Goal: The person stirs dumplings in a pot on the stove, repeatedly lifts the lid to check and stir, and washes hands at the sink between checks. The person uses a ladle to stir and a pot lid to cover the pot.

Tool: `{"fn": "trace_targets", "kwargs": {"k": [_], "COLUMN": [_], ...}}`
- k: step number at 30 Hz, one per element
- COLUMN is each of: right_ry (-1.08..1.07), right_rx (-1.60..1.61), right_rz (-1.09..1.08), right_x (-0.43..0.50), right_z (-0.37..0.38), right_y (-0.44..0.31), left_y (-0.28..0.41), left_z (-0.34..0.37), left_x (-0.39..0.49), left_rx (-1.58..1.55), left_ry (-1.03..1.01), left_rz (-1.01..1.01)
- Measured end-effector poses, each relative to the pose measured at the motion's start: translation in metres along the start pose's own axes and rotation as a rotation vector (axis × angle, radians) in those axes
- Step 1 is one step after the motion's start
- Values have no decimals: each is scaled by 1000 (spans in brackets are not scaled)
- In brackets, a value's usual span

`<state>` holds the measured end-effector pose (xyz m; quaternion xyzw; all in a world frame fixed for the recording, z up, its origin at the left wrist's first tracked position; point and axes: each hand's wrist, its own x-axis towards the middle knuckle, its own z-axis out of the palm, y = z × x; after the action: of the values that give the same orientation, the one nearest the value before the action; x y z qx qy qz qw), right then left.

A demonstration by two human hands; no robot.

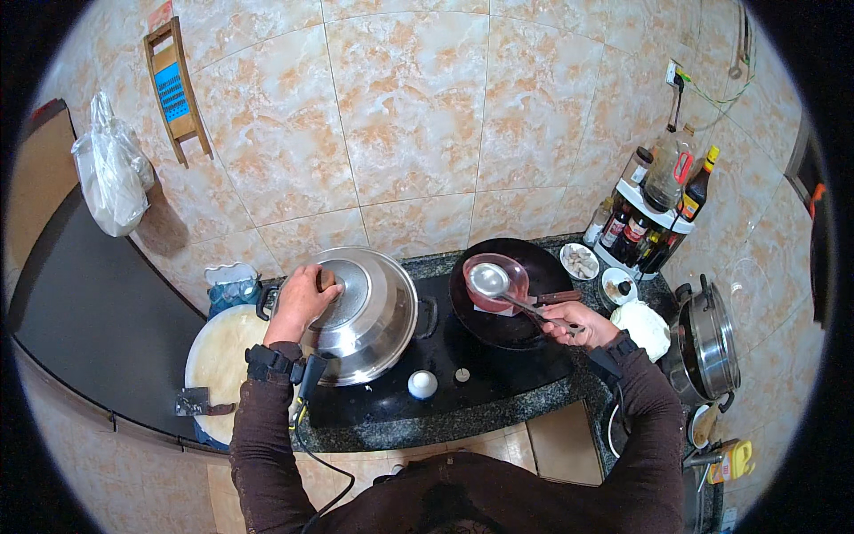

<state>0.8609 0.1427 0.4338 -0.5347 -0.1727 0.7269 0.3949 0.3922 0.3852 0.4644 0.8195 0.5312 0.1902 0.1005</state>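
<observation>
My left hand (305,300) grips the wooden knob (325,279) of a domed steel lid (380,320). The lid sits over a pot with black side handles (428,318) on the dark stove top (373,407). In my right hand (574,324) is the handle of a metal ladle (490,280). Its bowl hangs at a translucent pink plastic bowl (517,267); whether they touch I cannot tell. The pink bowl is in a black wok (547,267), whose wooden handle (559,298) shows just above my right hand.
Left of the pot, a cleaver (199,402) lies on a round cutting board (217,354). A small white jar (422,385) stands on the stove's front. At right are a bottle rack (657,213), small bowls (579,261), a white bundle (640,328) and a steel pot (710,340).
</observation>
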Motion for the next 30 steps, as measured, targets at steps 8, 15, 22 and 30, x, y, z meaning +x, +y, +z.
{"fn": "trace_targets", "kwargs": {"k": [8,15,22,30], "right_ry": [-30,8,36,66], "right_rx": [73,93,66,-8], "right_rz": [-29,-40,-48,-10], "right_x": [-24,-48,-64,-81], "right_z": [12,20,30,53], "right_y": [0,-8,-18,-47], "left_y": [-12,-8,-28,-58], "left_z": [11,-25,-89,-137], "left_x": [19,22,6,-82], "left_rx": [-13,-175,-198,-18], "left_ry": [6,113,210,319], "left_rz": [122,103,2,-66]}}
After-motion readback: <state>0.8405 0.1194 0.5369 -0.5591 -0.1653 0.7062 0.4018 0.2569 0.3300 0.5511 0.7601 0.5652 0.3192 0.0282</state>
